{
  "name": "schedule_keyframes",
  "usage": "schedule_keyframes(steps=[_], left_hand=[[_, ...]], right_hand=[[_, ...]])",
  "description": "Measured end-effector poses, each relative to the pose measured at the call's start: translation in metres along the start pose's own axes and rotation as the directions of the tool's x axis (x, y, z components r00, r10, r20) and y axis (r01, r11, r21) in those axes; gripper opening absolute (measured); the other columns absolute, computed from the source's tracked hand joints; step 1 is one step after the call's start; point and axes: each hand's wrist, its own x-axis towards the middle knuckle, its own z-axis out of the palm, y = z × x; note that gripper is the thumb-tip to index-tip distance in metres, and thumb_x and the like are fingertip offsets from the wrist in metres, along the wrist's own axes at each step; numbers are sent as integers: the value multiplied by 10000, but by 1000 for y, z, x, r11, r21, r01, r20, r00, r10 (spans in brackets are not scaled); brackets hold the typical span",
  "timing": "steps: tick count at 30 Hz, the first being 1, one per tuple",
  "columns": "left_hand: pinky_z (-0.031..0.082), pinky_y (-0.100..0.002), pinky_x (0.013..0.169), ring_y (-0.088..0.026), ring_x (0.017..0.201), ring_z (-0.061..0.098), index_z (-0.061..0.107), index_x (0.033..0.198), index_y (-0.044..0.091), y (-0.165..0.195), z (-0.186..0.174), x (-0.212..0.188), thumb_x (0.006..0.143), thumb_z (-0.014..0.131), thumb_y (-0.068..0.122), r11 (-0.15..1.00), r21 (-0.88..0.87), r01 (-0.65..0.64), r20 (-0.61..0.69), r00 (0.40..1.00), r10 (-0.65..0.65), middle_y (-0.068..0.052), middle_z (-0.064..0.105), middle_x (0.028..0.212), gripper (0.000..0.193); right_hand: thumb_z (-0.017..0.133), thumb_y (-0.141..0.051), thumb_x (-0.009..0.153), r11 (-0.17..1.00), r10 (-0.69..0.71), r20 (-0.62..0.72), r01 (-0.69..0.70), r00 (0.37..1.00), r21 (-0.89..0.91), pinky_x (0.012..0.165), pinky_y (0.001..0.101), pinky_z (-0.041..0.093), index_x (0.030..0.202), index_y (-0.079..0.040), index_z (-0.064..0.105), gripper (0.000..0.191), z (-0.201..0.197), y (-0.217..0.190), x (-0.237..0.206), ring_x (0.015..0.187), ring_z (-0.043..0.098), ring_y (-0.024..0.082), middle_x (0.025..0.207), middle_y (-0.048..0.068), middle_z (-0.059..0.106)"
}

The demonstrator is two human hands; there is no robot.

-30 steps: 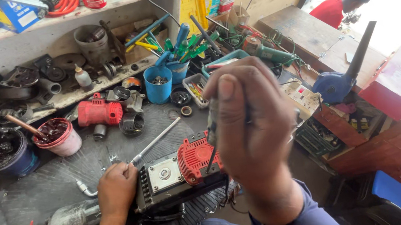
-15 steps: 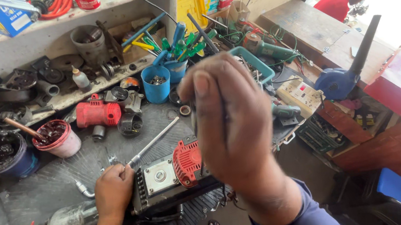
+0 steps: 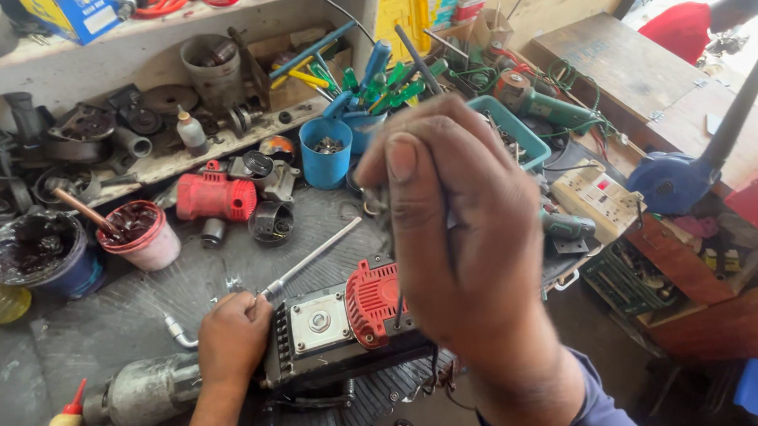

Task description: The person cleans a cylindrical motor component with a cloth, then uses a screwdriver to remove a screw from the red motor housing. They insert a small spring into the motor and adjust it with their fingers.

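We see the workbench [image 3: 55,374], cluttered with parts, and on its ribbed mat the power tool [image 3: 326,328] with its red vented end cap [image 3: 372,301], lying near the front edge. Our right hand [image 3: 462,232] hovers above the cap, fingers pinched on a thin screwdriver [image 3: 395,282] whose tip touches the cap. Our left hand [image 3: 233,336] is closed around the tool's grey body, just beside a socket wrench [image 3: 308,261].

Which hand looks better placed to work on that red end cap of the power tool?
Probably the right hand: it holds a thin tool whose tip meets the red end cap. The left hand grips the tool body.
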Motion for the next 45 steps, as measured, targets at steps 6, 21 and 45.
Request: schedule_keyframes(steps=[6, 21, 45], left_hand=[[473, -508, 664, -412, 719, 610, 599, 703, 6, -1, -1, -1, 883, 665, 261, 1000, 7, 1, 10, 1000, -1, -180, 614, 748, 318], [481, -519, 670, -427, 726, 622, 611, 723, 6, 3, -1, 0, 901, 652, 276, 1000, 17, -16, 7, 1000, 16, -189, 629, 775, 326], [476, -538, 690, -441, 751, 620, 615, 722, 11, 15, -9, -6, 900, 642, 303, 1000, 25, -16, 17, 1000, 16, -204, 641, 799, 343]], right_hand=[[470, -319, 1123, 146, -217, 314, -288, 924, 947, 533, 277, 508, 771, -80, 532, 430, 13, 51, 27, 631, 595, 124, 727, 22, 553], [553, -279, 1089, 474, -87, 312, -236, 946, 848, 593, 261, 517, 864, -83, 621, 306, -1, 6, 3, 638, 616, 144, 755, 54, 622], [475, -215, 1110, 282, -213, 352, -287, 911, 915, 780, 293, 507, 979, -39, 582, 245, -5, 40, 39, 819, 613, 182, 928, 53, 628]])
